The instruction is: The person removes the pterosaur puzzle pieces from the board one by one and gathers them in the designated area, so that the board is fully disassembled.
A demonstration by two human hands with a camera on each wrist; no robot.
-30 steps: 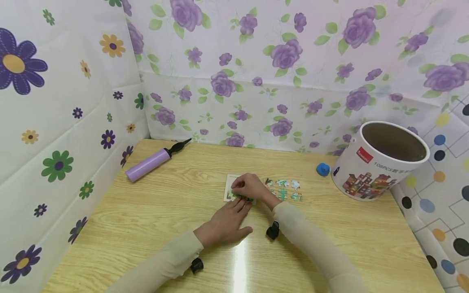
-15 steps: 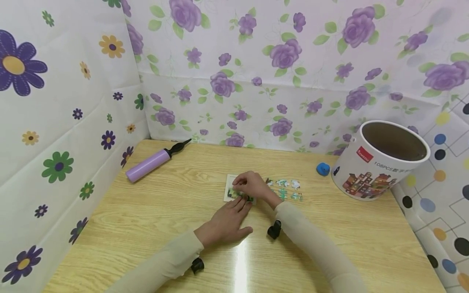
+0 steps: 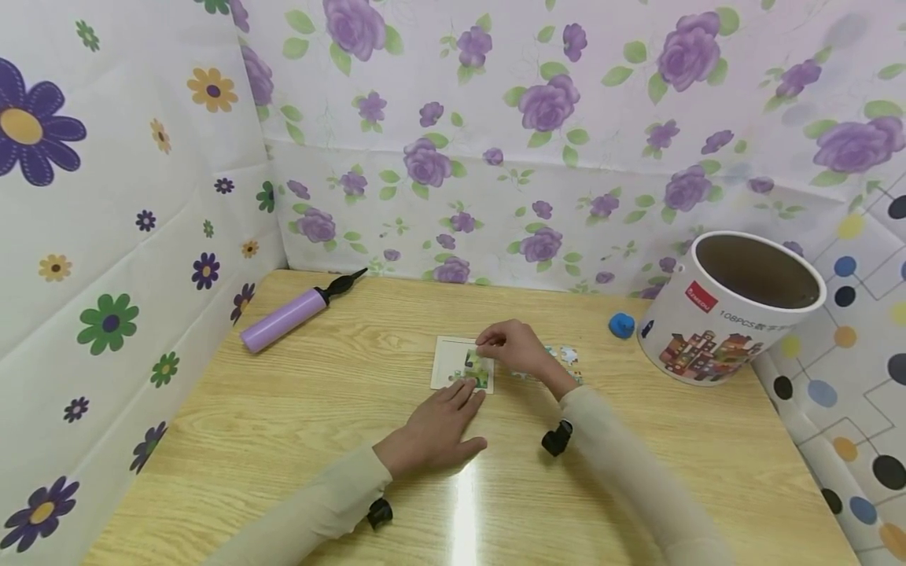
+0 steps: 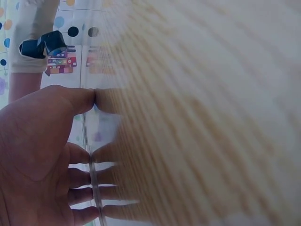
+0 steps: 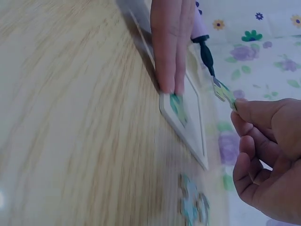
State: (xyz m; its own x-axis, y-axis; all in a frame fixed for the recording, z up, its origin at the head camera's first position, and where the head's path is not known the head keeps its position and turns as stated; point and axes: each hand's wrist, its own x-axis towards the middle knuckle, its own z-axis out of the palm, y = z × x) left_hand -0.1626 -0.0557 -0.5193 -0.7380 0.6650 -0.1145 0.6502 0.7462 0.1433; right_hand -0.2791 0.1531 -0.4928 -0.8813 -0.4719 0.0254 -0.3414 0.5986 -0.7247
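A small white puzzle frame [image 3: 446, 355] lies mid-table, with green picture pieces along its right and near parts. My left hand [image 3: 433, 431] lies palm down, its straight fingertips resting on the frame's near edge; the left wrist view shows the same hand [image 4: 37, 150] with fingers and thumb meeting the tabletop. Above the frame's right side, my right hand [image 3: 517, 350] pinches a green puzzle piece [image 5: 223, 93] between thumb and index finger, held clear of the frame. Loose puzzle pieces [image 3: 569, 356] lie just right of the frame, partly hidden by the right hand and wrist.
At the back left lies a purple hand pump [image 3: 286, 318] with a black nozzle. A large white printed bucket [image 3: 715, 338] stands at the right, a small blue object [image 3: 622, 325] beside it. Flowered cloth [image 3: 425, 204] walls off the table's back and left.
My right hand has lifted and moved right from the middle of the frame, the green piece pinched in its fingers, uncovering more of the frame. The left hand stays in place.
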